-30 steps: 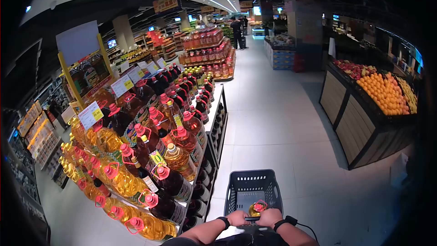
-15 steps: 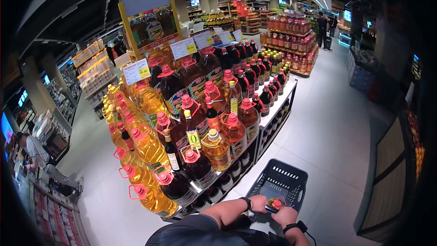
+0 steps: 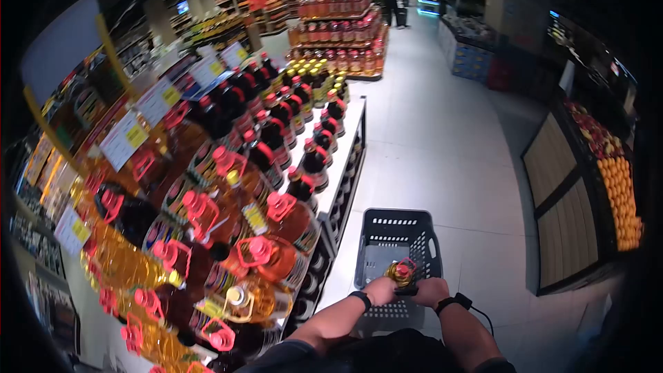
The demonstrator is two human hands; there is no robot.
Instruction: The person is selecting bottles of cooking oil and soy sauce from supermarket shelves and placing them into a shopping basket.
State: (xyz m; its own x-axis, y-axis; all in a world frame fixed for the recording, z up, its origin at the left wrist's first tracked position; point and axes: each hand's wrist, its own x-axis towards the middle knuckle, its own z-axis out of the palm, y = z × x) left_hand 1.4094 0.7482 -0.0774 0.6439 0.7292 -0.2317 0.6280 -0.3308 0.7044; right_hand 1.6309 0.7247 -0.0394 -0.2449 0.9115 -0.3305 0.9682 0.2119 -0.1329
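Note:
Both of my hands are closed round the dark handle of a grey plastic shopping basket. My left hand grips its left part, and my right hand grips its right part, a short gap between them. Inside the basket, just beyond the handle, is an oil bottle with a red cap and handle. The basket's far end is bare, with slotted walls. A black band is on each wrist, and a cable hangs from the right one.
A display of oil and sauce bottles runs along the left, its white shelf edge close to the basket. Tiered bottles stand ahead. A fruit stand is at the right. Two people are far down the tiled aisle.
The view has turned right, so the bottle display has shifted left and the fruit stand shows more. The basket now points straighter down the aisle. Both hands still hold the handle.

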